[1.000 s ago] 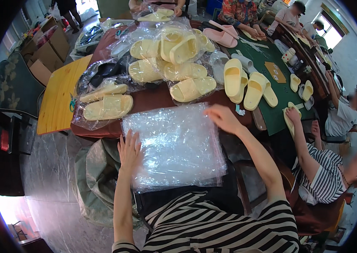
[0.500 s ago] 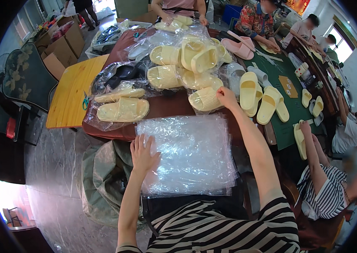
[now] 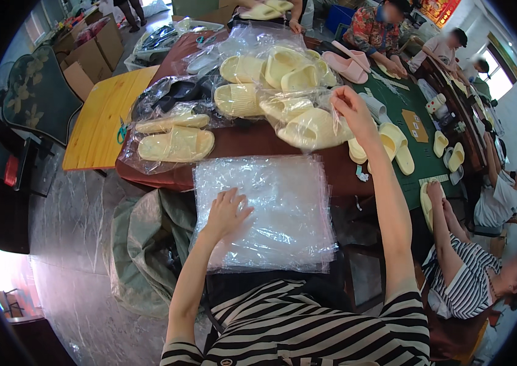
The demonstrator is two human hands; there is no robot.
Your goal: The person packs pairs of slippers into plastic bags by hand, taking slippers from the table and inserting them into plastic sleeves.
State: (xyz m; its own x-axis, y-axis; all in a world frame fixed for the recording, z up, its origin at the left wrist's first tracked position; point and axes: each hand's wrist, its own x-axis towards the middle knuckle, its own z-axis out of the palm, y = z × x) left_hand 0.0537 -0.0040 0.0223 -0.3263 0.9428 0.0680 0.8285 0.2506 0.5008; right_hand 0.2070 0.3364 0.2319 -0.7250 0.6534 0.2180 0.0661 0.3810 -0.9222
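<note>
My left hand (image 3: 227, 212) lies flat, fingers spread, on a stack of clear plastic bags (image 3: 271, 210) resting on my lap at the table's near edge. My right hand (image 3: 350, 110) is stretched out over the table and pinches the clear bag around a pair of pale yellow slippers (image 3: 310, 127). More bagged yellow slippers (image 3: 176, 143) lie to the left, and a heap of bagged pairs (image 3: 271, 73) is piled beyond.
A dark brown table (image 3: 240, 141) joins a green-topped table (image 3: 411, 116) with loose yellow slippers (image 3: 396, 146) and pink ones (image 3: 347, 64). A wooden board (image 3: 103, 116) and cardboard boxes (image 3: 87, 55) stand left. A person in stripes (image 3: 466, 274) sits right; others work farther back.
My right hand left the bag stack, reached forward across the table and took hold of a bagged pair of yellow slippers. My left hand stayed on the stack.
</note>
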